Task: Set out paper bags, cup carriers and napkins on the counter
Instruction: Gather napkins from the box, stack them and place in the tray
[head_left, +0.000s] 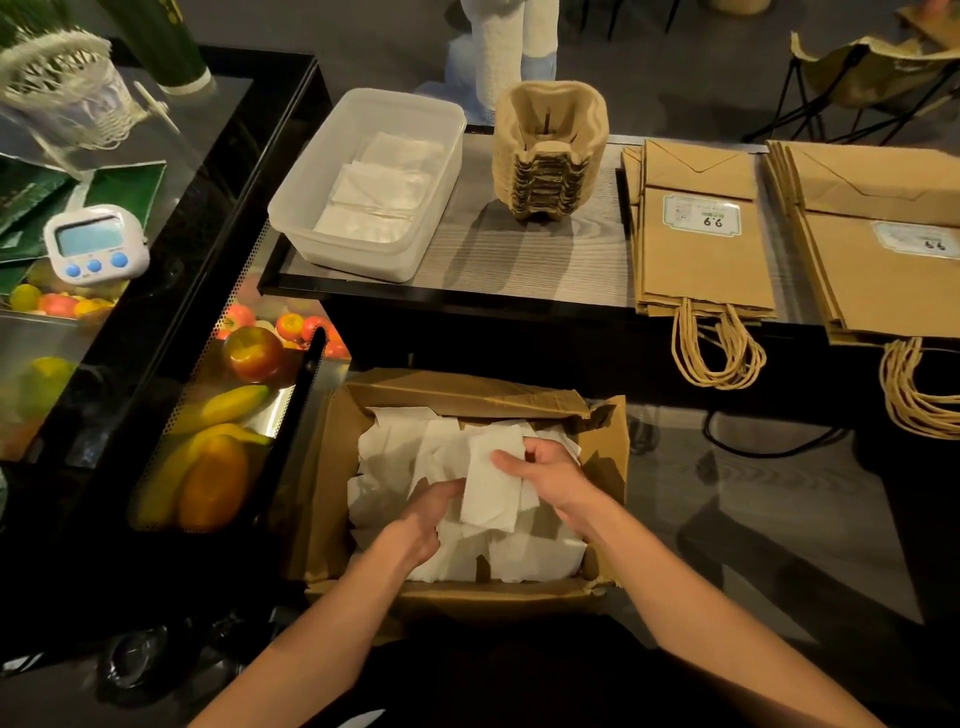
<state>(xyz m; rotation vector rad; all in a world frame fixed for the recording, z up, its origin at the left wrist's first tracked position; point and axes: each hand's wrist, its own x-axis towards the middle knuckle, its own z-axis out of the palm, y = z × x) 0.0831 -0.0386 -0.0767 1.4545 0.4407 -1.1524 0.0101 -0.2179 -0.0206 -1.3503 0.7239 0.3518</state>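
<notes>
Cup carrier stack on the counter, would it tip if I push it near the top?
Probably: the cup carrier stack stands tall on a narrow base, so a high push may topple it. Its moulded pulp looks light and stiff.

White napkins (488, 483); tan paper bags (701, 249); brown carton (467, 395); blue-buttoned white timer (96, 244).

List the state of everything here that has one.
cardboard box, open, flaps up, loose napkins inside
napkin, lifted, pinched by right hand
left hand, in the box at the napkin's edge, grip unclear
plastic tub, lidless, flat napkins inside
cup carriers, nested in one stack on the counter
paper bags, folded flat in two stacks, handles hanging over the counter edge
timer, display unreadable
</notes>
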